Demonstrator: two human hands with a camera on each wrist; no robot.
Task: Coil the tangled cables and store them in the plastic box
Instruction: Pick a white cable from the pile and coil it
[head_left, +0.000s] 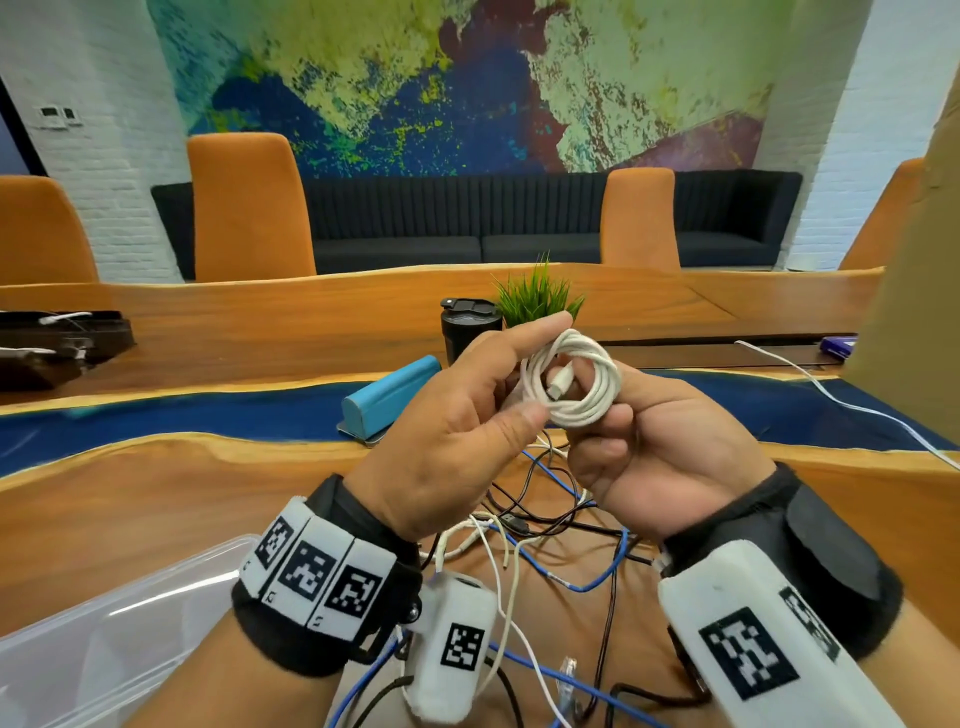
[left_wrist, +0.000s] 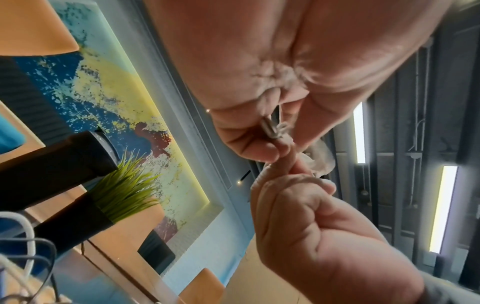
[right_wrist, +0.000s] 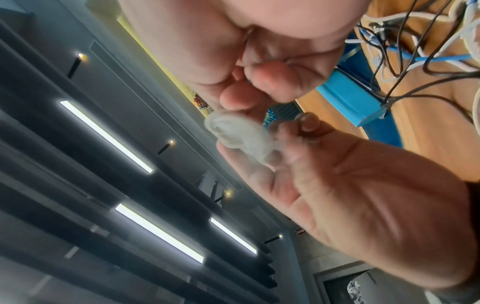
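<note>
A white cable wound into a small coil (head_left: 584, 384) is held up above the table between both hands, its plug end (head_left: 558, 388) lying across the coil's middle. My left hand (head_left: 543, 366) pinches the coil's left side between thumb and forefinger. My right hand (head_left: 618, 413) curls its fingers round the coil's right and lower side. The blurred coil (right_wrist: 239, 135) shows between the fingers in the right wrist view; a metal plug (left_wrist: 270, 127) shows in the left wrist view. Below the hands lies a tangle of blue, black and white cables (head_left: 545, 525). The clear plastic box (head_left: 104, 629) sits at lower left.
A black tumbler (head_left: 470, 330), a green potted plant (head_left: 537, 296) and a blue case (head_left: 389, 400) stand behind the hands. A loose white cable (head_left: 831, 397) runs along the right. Dark trays (head_left: 57, 343) sit at far left. Orange chairs line the far edge.
</note>
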